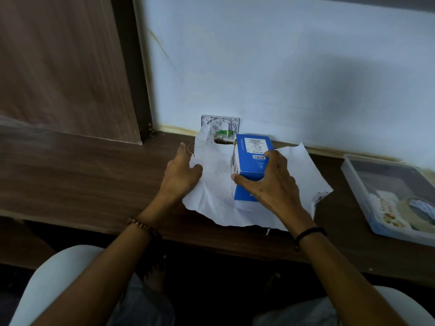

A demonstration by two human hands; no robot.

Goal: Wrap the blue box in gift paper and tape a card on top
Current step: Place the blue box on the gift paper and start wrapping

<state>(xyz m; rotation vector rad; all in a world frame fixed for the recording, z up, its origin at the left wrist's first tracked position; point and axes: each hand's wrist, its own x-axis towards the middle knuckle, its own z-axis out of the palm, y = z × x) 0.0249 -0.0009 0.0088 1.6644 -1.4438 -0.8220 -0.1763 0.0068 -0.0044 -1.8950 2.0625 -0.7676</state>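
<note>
The blue box [251, 158] stands in the middle of a white sheet of gift paper [211, 198] spread on the dark wooden desk [94, 175]. My right hand [270, 184] grips the box from above, thumb on its near left corner and fingers over its right edge. My left hand [181, 175] holds the paper's left edge, thumb on top of the sheet. The paper's far left corner stands up against the wall. A roll of tape [416, 215] lies in a tray at the right, beside a pale card-like sheet [386, 201].
A clear plastic tray [353, 170] with a blue base sits at the desk's right end. A white wall socket plate [221, 123] is behind the paper. A brown wooden panel [63, 67] rises at the left. The desk's front edge runs just below the paper.
</note>
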